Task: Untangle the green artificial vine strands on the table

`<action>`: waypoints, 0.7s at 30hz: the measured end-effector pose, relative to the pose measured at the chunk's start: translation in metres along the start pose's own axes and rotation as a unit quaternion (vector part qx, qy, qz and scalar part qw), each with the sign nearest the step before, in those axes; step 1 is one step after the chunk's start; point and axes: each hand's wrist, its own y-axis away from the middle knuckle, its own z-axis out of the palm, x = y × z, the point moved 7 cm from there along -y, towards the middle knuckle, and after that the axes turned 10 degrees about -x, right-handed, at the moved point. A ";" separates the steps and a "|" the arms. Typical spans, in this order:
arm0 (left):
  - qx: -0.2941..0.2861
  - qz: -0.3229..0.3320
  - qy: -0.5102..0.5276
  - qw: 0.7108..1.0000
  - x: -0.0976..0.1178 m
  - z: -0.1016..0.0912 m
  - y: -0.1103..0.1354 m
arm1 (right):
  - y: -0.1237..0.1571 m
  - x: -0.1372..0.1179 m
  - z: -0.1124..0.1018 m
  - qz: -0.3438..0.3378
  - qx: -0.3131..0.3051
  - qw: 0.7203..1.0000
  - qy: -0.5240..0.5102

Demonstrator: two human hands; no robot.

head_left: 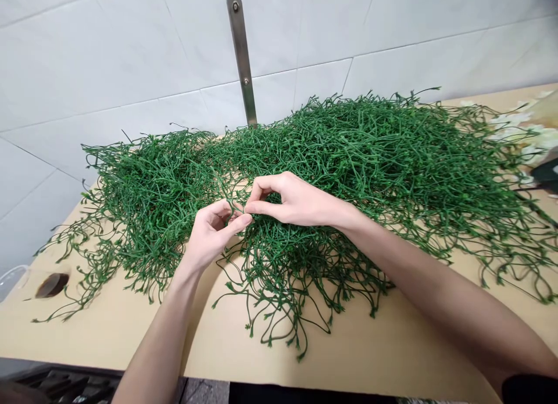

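Note:
Thin green plastic stems [366, 148] with small tufted tips lie in a big tangled heap across the table. Over the middle of the heap, my left hand [213, 226] is closed on a green plastic stem [229, 202], which rises between its thumb and fingers. My right hand [292, 200] meets it from the right, thumb and forefinger pinched together at the left thumb's tip. Whatever lies in that right-hand pinch is too small to make out. Below both hands, loose stems [283, 311] spread toward the table's front edge.
The pale wooden table [349, 357] stands against a tiled wall [131, 49]. An upright metal bracket [241, 55] rises behind the heap. White artificial flowers [534, 136] lie at the far right. On the left is a round dark hole or object [52, 285] beside a white cord [15, 270].

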 end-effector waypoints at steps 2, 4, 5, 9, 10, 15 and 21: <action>-0.018 -0.006 -0.007 1.000 0.000 0.001 0.000 | 0.000 -0.002 0.000 -0.006 -0.004 1.000 0.013; -0.031 -0.011 -0.010 0.999 0.000 0.003 -0.001 | 0.000 -0.003 -0.001 -0.009 -0.005 1.000 0.026; -0.032 -0.013 -0.008 0.999 0.000 0.003 -0.001 | 0.000 -0.003 -0.002 -0.009 -0.002 0.999 0.032; -0.014 -0.012 -0.027 0.999 0.001 0.002 -0.001 | -0.001 -0.002 0.000 0.002 -0.005 0.999 0.034; -0.005 -0.005 -0.044 0.999 0.003 0.001 -0.001 | -0.001 -0.001 0.001 0.007 -0.007 1.000 0.030; 0.024 0.036 -0.115 0.992 0.008 -0.001 -0.001 | -0.003 0.004 0.005 0.019 0.002 1.000 -0.022; 0.009 0.044 -0.105 0.993 0.003 0.003 0.001 | -0.004 0.004 0.006 0.020 -0.023 0.995 -0.095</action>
